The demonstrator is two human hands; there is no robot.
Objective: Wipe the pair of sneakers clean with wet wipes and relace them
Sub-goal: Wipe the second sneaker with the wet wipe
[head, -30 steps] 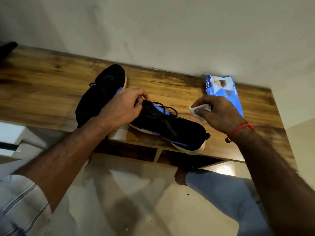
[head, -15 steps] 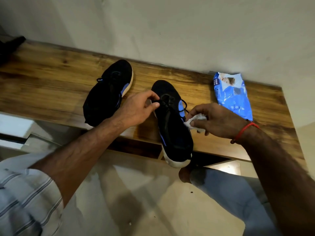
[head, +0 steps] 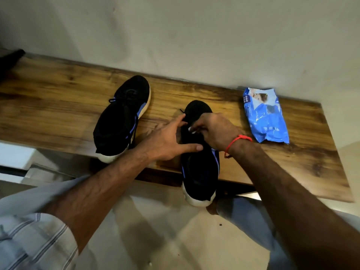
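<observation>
Your right hand (head: 216, 131) is curled tight over the laced middle of the right sneaker (head: 200, 168), its fingers pinching a small white wet wipe (head: 191, 129) against the black upper; only a sliver of the wipe shows past your knuckles. A red thread band (head: 236, 142) circles that wrist. Your left hand (head: 169, 142) lies spread and loose beside the pinch, on its left, thumb stretched across the shoe just below your right hand's grip and the fingertips reaching toward the laces above it; it holds nothing.

The sneaker under both hands points its toe away from you, toward the wall, and its white heel hangs past the near edge of the wooden bench (head: 58, 114). The other sneaker (head: 120, 121) rests on the bench to the left of your left hand, apart from it, toe also turned to the wall and tilted a little rightward, with a blue stripe along its side. The blue wipes packet (head: 266, 115) lies flat on the bench to the right of your gripping hand, near your wrist but not touching it.
</observation>
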